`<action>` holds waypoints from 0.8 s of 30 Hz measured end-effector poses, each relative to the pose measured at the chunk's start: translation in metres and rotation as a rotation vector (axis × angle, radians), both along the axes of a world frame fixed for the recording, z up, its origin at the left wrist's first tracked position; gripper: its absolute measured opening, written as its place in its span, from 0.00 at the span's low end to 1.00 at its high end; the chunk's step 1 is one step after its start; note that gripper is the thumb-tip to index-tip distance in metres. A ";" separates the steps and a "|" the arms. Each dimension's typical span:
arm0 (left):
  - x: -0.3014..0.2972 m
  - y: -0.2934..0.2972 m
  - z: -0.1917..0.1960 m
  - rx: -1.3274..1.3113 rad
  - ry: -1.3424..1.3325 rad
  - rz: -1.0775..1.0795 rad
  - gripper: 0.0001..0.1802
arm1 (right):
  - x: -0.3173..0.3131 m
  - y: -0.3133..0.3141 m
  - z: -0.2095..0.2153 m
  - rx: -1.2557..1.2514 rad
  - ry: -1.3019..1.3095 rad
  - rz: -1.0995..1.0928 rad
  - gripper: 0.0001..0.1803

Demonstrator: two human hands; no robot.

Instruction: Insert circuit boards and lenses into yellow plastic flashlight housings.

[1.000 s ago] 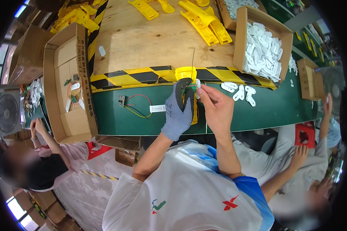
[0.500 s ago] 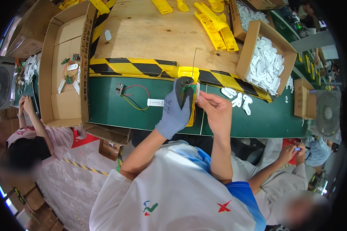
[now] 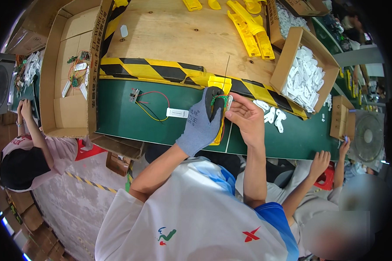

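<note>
My left hand [image 3: 200, 119], in a blue-grey glove with dark fingertips, is closed round a long yellow plastic housing [image 3: 220, 81]. By its thumb and fingertips sits a small green circuit board [image 3: 219, 101] with a red wire, and a thin dark wire rises above it. Against the housing's right side, my bare right hand [image 3: 247, 118] pinches a small white plastic piece [image 3: 229, 103] between thumb and fingers. Left of the glove, a white labelled block [image 3: 177, 113] lies on the green table, wired in red and yellow to a small board [image 3: 135, 95].
Several loose white pieces [image 3: 270, 114] lie right of my hands, below a carton [image 3: 284, 65] full of more. A long cardboard box [image 3: 67, 124] with wired boards stands left. Yellow shells [image 3: 248, 37] rest on the raised plywood [image 3: 170, 39], edged with striped tape. Co-workers sit on both sides.
The view has shifted slightly. My right fingers have spread a little around the white piece, while my left hand keeps its hold. The co-worker at right has moved their hands apart toward the table edge.
</note>
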State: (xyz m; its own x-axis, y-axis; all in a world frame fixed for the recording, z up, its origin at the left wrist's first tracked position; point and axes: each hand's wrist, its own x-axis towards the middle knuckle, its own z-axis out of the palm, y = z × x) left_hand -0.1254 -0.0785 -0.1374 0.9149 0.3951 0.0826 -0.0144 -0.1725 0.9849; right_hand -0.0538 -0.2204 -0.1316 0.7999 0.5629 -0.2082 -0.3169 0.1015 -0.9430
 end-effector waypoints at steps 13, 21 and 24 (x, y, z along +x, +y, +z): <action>0.001 0.000 -0.007 -0.012 0.044 -0.039 0.15 | -0.021 0.006 -0.003 0.018 -0.133 -0.079 0.23; -0.002 0.001 -0.003 -0.097 0.003 -0.095 0.14 | -0.030 0.007 -0.008 0.024 -0.200 -0.133 0.20; -0.002 -0.001 -0.009 -0.098 -0.022 -0.079 0.13 | -0.032 0.005 -0.011 0.053 -0.216 -0.146 0.20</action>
